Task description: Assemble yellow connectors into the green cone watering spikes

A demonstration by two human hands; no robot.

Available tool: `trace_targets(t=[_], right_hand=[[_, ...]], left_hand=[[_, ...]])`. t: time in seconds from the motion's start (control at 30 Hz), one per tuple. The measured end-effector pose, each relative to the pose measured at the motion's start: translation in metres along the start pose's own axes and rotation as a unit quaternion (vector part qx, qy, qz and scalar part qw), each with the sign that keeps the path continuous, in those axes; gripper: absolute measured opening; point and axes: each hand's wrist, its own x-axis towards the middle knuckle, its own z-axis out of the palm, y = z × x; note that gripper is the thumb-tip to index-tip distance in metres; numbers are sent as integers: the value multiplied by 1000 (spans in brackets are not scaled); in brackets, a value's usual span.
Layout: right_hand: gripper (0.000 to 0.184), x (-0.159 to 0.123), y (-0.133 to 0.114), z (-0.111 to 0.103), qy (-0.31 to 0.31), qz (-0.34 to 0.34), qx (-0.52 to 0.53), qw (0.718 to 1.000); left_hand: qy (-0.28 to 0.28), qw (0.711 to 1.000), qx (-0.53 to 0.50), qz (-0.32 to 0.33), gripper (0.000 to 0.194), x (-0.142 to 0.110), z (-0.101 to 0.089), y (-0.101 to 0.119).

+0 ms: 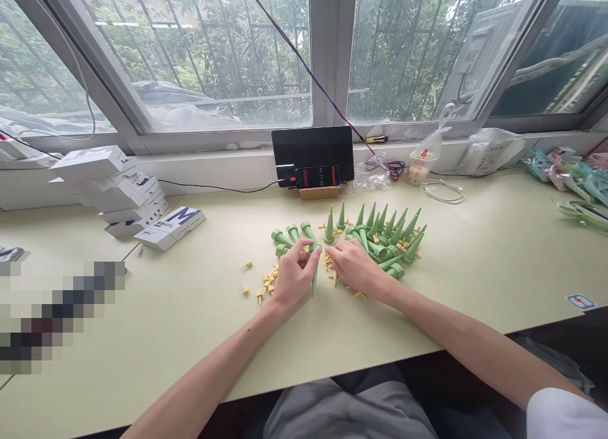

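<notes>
The tapered green plastic spike (pixel 314 283), point-down over the pale-yellow desk (pixel 199 312), seems light, stiff and slick, best held by its wide end, where the left hand (pixel 295 275) clamps its grip; the right hand's (pixel 353 265) I cannot tell.

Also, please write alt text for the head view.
A person's left hand holds a green cone, tip down, above a table, with the right hand beside it, near yellow pieces. Other cones stand and lie nearby; a phone is behind.
</notes>
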Motion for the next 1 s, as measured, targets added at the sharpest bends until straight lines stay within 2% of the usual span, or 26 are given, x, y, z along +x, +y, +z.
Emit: trace_targets(t=[1.0], right_hand=[[20,0,0,0,-3,21,3,1000]], left_hand=[[-20,999,35,26,28,0,2,0]])
